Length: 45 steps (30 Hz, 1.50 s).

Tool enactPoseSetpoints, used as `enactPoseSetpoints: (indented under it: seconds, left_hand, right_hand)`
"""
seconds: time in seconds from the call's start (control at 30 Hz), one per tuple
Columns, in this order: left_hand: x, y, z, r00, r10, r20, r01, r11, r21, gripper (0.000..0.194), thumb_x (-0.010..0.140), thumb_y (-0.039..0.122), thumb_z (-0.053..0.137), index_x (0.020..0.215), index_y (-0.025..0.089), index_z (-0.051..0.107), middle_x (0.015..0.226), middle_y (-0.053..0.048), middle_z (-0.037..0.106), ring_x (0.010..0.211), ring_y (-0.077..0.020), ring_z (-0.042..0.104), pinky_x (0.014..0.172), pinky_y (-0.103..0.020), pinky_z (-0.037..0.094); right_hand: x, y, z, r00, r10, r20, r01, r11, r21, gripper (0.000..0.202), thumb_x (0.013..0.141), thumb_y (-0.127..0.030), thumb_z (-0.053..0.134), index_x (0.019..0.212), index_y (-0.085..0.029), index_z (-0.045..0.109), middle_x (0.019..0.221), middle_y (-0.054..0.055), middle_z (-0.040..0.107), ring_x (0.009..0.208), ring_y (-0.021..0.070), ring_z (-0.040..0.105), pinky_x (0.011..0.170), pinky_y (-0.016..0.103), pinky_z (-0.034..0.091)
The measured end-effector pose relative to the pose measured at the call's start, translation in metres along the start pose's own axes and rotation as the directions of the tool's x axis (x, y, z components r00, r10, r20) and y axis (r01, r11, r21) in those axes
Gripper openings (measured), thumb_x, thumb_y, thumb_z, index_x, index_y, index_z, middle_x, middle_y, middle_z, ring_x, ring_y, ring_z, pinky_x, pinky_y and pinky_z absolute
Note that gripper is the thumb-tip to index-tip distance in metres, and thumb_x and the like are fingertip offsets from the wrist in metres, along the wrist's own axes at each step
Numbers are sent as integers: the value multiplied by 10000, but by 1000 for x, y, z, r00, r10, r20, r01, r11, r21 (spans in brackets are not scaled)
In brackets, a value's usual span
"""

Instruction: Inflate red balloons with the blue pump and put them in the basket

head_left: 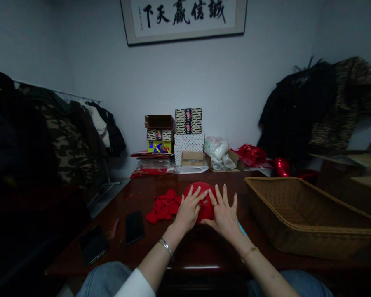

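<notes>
A round red balloon (207, 213) rests on the dark table in front of me, with a small nub showing between my hands. My left hand (188, 208) lies over its left side, fingers spread. On its right side is my right hand (225, 212), also with fingers stretched apart. The index fingertips nearly meet on top, and both hands hide much of the balloon. Left of it lies a heap of limp red pieces (163, 206) that look like uninflated balloons. Part of a light blue thing (243, 230) shows beside my right wrist.
A large wicker basket (297, 239) stands at the right. Two dark flat devices, a black one (134, 227) and another (93, 244), lie at the left. Stacked boxes (189, 142), a plastic bag (216, 147) and red wrapped things (250, 155) line the far edge.
</notes>
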<state>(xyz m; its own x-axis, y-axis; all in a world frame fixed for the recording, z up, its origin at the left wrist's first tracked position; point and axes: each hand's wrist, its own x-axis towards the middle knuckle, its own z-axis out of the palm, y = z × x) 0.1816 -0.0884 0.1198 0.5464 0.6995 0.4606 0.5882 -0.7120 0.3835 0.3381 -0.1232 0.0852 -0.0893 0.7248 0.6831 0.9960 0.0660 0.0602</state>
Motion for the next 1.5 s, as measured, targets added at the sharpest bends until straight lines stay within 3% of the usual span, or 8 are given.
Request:
enactPoseSetpoints:
  seconds: [0.73,1.23,1.5]
  left_hand:
    - [51,59,36,993,121,-9,-121,990,-69,508,889,167,306,1354,370,336,1453,28,299,1373,-201,96,1053,-574,151]
    - [94,98,52,955,286,-72,-292,952,-88,529,872,138,318,1353,357,348,1458,26,289,1374,-219,87,1054,-574,149]
    - [118,129,54,928,363,-81,-370,925,-85,488,893,187,316,1356,340,351,1457,19,290,1371,-231,103,1060,-562,141]
  right_hand:
    - [-12,74,-30,995,96,-40,-100,986,-133,1031,644,-670,579,1424,-167,131,1491,151,49,1340,361,-72,988,648,11]
    - [-9,128,-56,985,147,-95,-163,967,-194,946,716,-663,486,1429,-177,99,1496,135,47,1338,364,-60,978,648,-6]
    - [-9,158,-70,972,194,-135,-222,945,-241,976,707,-665,495,1430,-170,64,1496,144,26,1333,373,-67,968,656,-28]
